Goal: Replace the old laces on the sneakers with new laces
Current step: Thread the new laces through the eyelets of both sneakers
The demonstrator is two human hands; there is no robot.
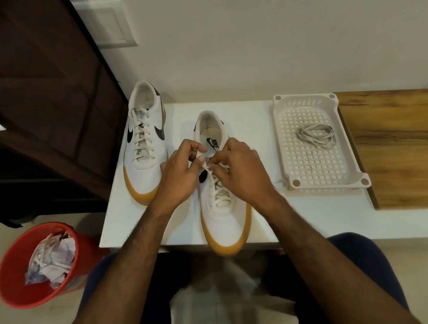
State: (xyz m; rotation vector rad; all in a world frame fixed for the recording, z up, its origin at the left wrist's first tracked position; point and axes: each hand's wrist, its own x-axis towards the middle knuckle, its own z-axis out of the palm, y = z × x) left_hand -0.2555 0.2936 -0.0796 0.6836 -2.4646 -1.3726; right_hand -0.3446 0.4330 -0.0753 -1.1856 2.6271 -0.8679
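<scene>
Fingers of left hand [182, 173] and right hand [240, 169] pinch the lace [215, 168] at the upper eyelets of the near sneaker [223, 213] on the white table [123, 213]. Lace looks soft, light, floppy; best gripped by the tip. Spare lace [315, 135] coiled in the tray [314, 172], right.

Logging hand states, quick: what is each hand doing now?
Left hand: fingers pinch the lace of the near sneaker.
Right hand: pinches the same lace.

A red bin [37, 264] stuffed with crumpled paper [51, 258] stands on the floor, a dark brown cabinet [32, 107] rises behind it, and a wooden board [404, 147] lies far right.
</scene>
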